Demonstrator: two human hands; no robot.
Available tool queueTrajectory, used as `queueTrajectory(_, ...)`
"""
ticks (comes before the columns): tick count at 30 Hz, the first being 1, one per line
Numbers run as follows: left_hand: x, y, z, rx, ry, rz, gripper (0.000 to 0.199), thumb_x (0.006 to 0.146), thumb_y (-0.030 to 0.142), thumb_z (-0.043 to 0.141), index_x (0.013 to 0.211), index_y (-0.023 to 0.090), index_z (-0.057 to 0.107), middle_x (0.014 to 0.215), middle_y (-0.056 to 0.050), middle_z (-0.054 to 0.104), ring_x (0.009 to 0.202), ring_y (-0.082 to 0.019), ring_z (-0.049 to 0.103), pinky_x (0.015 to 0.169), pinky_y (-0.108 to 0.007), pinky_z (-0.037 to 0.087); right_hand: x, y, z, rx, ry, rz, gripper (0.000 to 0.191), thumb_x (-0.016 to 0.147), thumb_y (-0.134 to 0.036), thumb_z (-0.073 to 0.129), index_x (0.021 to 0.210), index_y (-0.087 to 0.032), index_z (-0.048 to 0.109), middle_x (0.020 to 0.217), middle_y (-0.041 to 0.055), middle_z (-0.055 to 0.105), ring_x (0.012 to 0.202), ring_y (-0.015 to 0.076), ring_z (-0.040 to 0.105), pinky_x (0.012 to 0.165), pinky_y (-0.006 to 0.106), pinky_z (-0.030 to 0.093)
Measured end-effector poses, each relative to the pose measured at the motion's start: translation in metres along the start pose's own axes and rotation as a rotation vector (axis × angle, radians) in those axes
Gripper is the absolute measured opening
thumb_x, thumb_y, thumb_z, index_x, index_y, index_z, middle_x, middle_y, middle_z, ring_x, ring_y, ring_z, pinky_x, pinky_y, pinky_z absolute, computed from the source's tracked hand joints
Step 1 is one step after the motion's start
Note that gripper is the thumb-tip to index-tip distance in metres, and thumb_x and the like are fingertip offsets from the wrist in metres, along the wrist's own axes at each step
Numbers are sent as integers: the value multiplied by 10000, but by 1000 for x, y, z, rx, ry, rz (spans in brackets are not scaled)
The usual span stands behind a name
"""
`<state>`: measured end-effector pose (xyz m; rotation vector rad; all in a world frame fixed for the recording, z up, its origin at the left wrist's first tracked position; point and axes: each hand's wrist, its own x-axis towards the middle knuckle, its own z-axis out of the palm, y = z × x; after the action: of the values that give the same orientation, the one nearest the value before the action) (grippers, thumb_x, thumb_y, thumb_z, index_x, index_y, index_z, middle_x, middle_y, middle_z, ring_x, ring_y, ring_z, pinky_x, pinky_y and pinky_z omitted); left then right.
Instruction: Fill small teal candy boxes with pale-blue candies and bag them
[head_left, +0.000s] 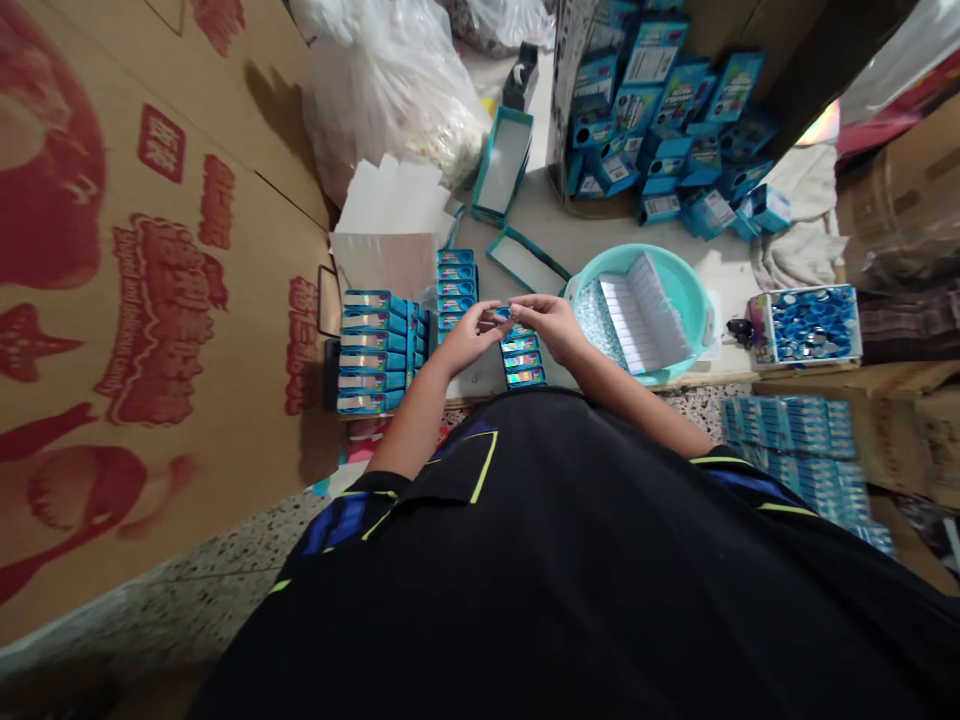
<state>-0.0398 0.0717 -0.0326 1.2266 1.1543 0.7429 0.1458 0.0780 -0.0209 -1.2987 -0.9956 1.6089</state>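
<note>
Working at the head of a crowded bench, I am wearing a black shirt point(570, 560) with blue and yellow trim and reaching both bare arms toward 12 o'clock. A short column of shiny blue rectangular packs point(523, 361) is lying just beyond the shirt, its far end passing under my fingers. My left hand point(471, 340) and right hand point(551, 322) are coming together above that end, fingertips bent inward and nearly meeting; I cannot tell whether they are grasping a small piece or which hand is bearing it.

Taking the hands as the clock's centre, stacked blue packs with silvery strips point(373, 362) are standing at 9 o'clock, and another blue column point(456, 285) is running at 10. A round turquoise plastic basin point(694, 285) is sitting at 3 o'clock, holding a folded white ridged insert point(652, 318) beside small pale pieces. Farther along 3 o'clock, an open box of glossy blue pieces point(816, 325) is resting near the edge.

Beyond, a shallow teal-edged tray point(525, 262) is lying at 1 o'clock, a deeper teal open box point(504, 165) at 12, fanned white card sheets point(390, 205) at 10. Farthest, a translucent plastic bag point(405, 90) is bulging at 11, while blue printed cartons point(679, 165) are heaping up at 1 to 2.
</note>
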Motion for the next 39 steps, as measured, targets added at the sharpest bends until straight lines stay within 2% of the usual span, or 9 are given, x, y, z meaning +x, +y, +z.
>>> queueTrajectory(3,-1,-3,6,-116,-34,-44,392,785,471,780,994,156,677,900,-66,718,844,-192,678,814,-328,544,8,4,1,247,67,165,402,671,-484,869,920,-225,689,750,-17,673,688,129,616,676,277,521)
queueTrajectory(6,-4,-6,13,-184,44,-28,331,797,471,764,869,158,683,751,-26,682,722,-156,631,756,-303,525,12,7,1,364,116,238,354,702,-407,855,936,-241,647,754,-32,658,674,117,611,656,259,527)
queueTrajectory(13,-1,-17,23,-250,43,-81,320,760,376,796,980,170,690,830,-28,702,761,-165,643,747,-304,527,17,17,-2,345,242,194,384,682,-409,826,952,-265,594,774,-34,655,713,131,623,699,274,537)
queueTrajectory(19,-3,-21,28,-281,33,-141,395,757,344,798,1094,181,671,874,-30,701,823,-182,663,707,-278,528,17,21,-5,337,266,163,382,701,-391,807,998,-272,598,803,-30,662,738,131,634,723,275,540)
queueTrajectory(25,-5,-21,20,-132,188,-66,265,792,415,763,863,166,706,948,-55,717,891,-175,638,816,-281,507,6,18,-3,304,204,183,445,632,-379,870,1000,-224,672,820,-8,684,736,132,635,700,277,521)
queueTrajectory(28,-7,-17,13,-103,145,-60,279,812,438,744,829,160,713,831,-39,707,824,-171,634,820,-291,498,3,21,-4,266,180,213,449,618,-394,881,974,-202,687,793,-10,679,716,128,634,697,280,508)
queueTrajectory(31,-8,-13,9,-115,149,-63,265,780,415,772,838,162,720,789,-27,708,762,-161,624,781,-288,505,2,23,-7,175,165,198,470,681,-547,821,976,-217,666,786,-16,657,728,143,648,711,296,520)
queueTrajectory(36,-8,-9,10,-136,151,-56,278,751,409,804,829,154,726,800,-40,728,750,-157,630,757,-287,517,0,16,-9,38,104,111,533,706,-648,767,1014,-222,676,926,19,691,817,153,671,757,286,521)
queueTrajectory(39,-7,-8,15,-247,171,-88,300,733,397,828,860,153,708,804,-42,727,749,-157,652,749,-293,530,-4,11,-6,15,17,139,561,710,-656,765,1045,-215,680,1012,45,715,864,162,686,772,285,526)
